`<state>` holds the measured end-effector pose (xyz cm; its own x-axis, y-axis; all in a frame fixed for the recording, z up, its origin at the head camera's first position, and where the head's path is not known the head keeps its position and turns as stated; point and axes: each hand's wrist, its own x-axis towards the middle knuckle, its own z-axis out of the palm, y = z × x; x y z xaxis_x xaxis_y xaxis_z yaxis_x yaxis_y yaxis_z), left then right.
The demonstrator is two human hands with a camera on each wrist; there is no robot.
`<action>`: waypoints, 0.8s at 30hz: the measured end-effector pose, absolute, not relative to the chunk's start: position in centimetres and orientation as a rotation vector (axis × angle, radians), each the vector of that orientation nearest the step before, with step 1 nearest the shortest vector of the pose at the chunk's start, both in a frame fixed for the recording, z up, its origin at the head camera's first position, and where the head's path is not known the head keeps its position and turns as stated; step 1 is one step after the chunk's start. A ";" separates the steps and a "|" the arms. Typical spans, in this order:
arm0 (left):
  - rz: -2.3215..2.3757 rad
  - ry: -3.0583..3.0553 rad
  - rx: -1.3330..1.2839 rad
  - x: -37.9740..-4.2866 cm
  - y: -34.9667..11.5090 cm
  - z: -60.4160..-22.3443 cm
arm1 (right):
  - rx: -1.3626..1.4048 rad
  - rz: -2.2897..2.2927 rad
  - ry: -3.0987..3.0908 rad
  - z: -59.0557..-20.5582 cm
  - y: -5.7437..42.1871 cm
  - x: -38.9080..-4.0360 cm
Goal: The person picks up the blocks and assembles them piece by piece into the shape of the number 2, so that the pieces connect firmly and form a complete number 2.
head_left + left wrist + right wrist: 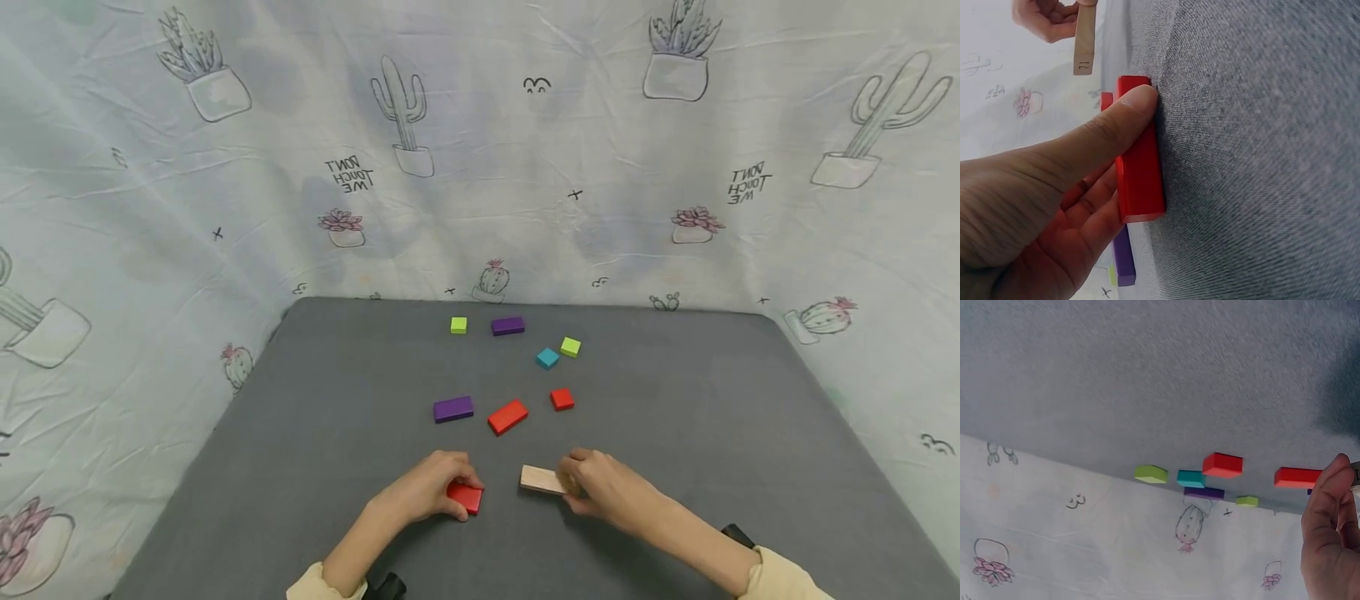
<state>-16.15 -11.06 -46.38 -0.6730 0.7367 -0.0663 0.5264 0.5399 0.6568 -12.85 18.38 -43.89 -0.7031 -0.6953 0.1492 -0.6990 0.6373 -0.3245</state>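
Fingers and thumb of the left hand [433,485] pinch a red block [1141,165] low at the near side of the grey cloth [330,383]; whether its underside touches the cloth, I cannot tell. Just to its right, the right hand [606,487] grips the right end of a plain wooden block [538,479], whose left end points toward the red one with a gap between. In the left wrist view the wooden block looks raised off the surface.

Handling one block per hand seems to be the step in hand, with the pair not yet brought together. Any next move calls, I judge, for a steady pinch on both, the wooden one kept level since it is held by one end alone.

Beyond the hands lie a purple block [453,409], an oblong red block [507,417] and a small red cube [562,399]; farther off, a blue cube [547,358] sits near a green cube [570,347].
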 end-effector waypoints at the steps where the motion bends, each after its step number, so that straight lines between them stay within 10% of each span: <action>1: 0.876 2.447 1.040 -16.1 -11.1 -46.4 | 1.214 0.573 -2.832 -43.8 18.3 -12.9; 24: 0.846 2.475 1.101 -15.9 -10.8 -46.4 | 1.360 0.599 -2.883 -43.3 16.2 -12.7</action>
<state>-15.91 -10.81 -46.44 -0.6602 0.7503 -0.0347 0.5722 0.5324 0.6238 -12.73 16.16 -43.30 -0.6438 -0.7625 0.0643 -0.7249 0.5809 -0.3703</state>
